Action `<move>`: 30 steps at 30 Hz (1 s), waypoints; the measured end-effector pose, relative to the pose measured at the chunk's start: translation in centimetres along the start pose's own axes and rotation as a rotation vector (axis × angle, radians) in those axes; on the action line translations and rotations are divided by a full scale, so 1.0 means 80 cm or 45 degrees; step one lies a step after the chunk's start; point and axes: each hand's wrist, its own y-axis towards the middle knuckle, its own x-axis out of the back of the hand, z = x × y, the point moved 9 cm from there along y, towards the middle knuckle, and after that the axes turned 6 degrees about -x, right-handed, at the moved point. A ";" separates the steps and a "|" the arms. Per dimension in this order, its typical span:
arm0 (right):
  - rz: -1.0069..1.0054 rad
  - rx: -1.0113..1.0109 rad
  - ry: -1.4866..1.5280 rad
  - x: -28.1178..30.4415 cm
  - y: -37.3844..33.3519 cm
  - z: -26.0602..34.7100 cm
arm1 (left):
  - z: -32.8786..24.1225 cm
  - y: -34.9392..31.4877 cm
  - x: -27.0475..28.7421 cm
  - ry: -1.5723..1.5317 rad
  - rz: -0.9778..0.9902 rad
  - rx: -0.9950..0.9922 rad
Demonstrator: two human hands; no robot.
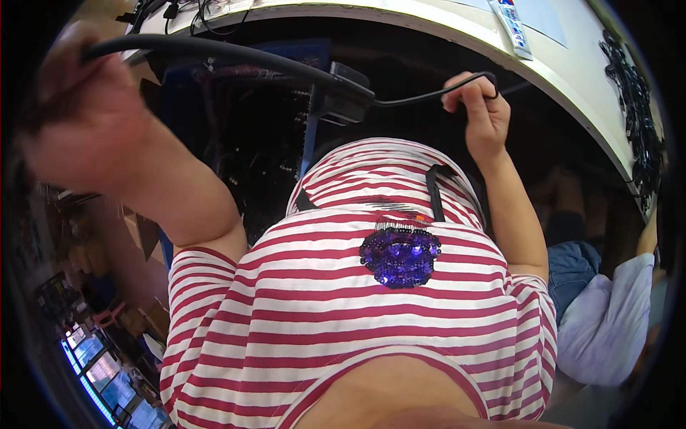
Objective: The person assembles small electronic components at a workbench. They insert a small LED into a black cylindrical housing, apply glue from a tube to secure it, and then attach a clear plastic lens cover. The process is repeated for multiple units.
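Observation:
A black cable point(236, 58) stretches across the upper part of the head view, with a black box-shaped block point(348, 93), like a power adapter, in the middle of its run. At the far left, my left hand point(89, 114) is raised and closed round the cable where it looks thick; the hand is smeared by motion. My right hand point(482, 114) pinches the thin cord point(421, 98) on the block's other side, and the cord loops over its fingers. Between my two hands the block hangs in the air, in front of the table edge.
A white table point(443, 30) curves along the top and right. On it lie a white and blue tube point(511, 28), a heap of black cables point(629, 107) and more thin cables point(204, 14). A blue crate point(246, 107) holds dark items below. A person's sleeve point(607, 322) shows at right.

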 end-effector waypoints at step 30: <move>0.342 -0.550 -0.684 -0.059 -0.024 -0.046 | 0.197 -0.098 0.099 0.461 -0.451 0.132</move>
